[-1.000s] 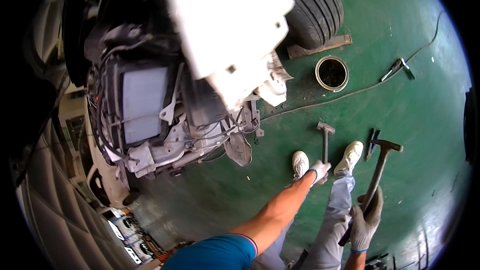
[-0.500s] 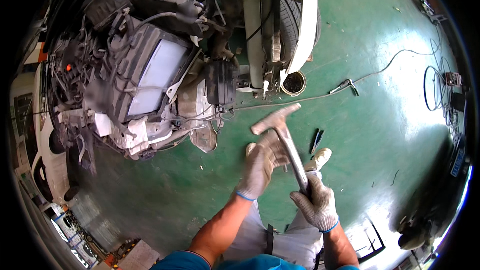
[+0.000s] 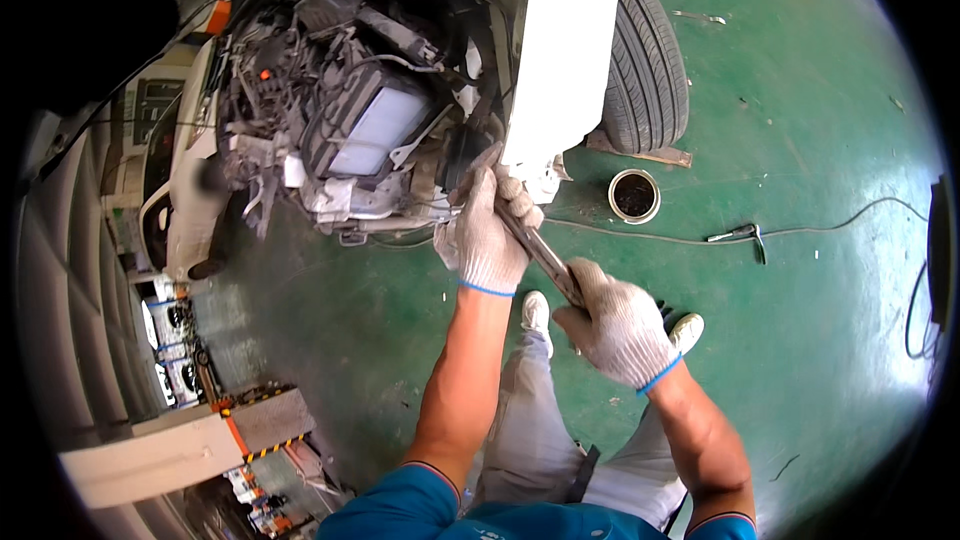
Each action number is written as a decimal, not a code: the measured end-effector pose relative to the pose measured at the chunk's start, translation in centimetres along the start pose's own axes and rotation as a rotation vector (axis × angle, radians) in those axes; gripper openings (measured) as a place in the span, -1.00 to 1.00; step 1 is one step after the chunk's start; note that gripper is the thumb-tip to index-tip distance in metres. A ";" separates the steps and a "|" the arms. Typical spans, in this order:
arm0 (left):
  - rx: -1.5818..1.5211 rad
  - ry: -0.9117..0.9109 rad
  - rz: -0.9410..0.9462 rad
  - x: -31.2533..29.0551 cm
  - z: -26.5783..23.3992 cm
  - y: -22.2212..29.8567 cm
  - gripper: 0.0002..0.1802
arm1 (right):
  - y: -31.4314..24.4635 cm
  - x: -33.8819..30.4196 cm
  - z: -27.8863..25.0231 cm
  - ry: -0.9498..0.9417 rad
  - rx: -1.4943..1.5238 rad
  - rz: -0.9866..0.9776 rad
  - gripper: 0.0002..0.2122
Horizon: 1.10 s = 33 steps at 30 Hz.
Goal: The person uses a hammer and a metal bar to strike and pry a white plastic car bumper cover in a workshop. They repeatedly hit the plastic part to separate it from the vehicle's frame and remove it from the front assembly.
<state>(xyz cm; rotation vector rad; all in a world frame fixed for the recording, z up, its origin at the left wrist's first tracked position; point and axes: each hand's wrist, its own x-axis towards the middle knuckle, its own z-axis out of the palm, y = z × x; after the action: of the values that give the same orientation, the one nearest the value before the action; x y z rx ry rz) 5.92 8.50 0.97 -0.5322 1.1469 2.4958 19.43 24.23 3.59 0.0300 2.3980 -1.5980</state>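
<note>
My left hand [image 3: 492, 245], in a pale knitted glove, is closed round the upper handle of a metal hammer [image 3: 546, 263]. The gloved right hand [image 3: 622, 328] grips the same handle nearer its lower end. The hammer slants up to the left, its head partly hidden by the left fingers. That head is beside the lower end of a white car fender panel [image 3: 568, 40]; whether they touch I cannot tell. Left of the panel lies the exposed engine bay, with a black box with a pale top [image 3: 380, 130].
A tyre [image 3: 648, 70] stands behind the panel, above a flat board [image 3: 660, 156]. On the green floor are an open can [image 3: 656, 212] with dark contents, a clamp-like tool [image 3: 745, 234] and a long cable [image 3: 850, 224]. My shoes are below, and another white vehicle [image 3: 190, 210] stands at left.
My view has shifted toward the fender and tyre. Both hands and the hammer have moved up toward the panel, and the left hand now wraps the handle near the head.
</note>
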 end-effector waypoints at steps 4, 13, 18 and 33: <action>-0.320 -0.088 -0.128 0.9 0.1 -0.8 -0.58 | 0.8 0.7 -2.2 -0.083 0.096 -0.076 -0.60; -0.016 0.281 -0.022 -1.3 3.1 -2.5 -0.59 | -0.6 2.0 -8.2 -0.544 0.793 0.499 -0.76; 0.812 0.534 0.098 -3.8 -1.6 -0.2 -0.47 | -1.7 3.1 -10.3 -0.613 0.722 0.619 -0.66; 2.032 0.392 0.116 1.2 5.9 1.4 -0.56 | 0.4 3.7 -12.0 -0.795 0.962 0.706 -0.66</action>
<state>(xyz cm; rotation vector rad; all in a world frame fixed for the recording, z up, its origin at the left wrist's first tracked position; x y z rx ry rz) 3.09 12.42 4.89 -0.2164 2.8480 0.2446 13.54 34.90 6.74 0.3091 0.7721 -1.7358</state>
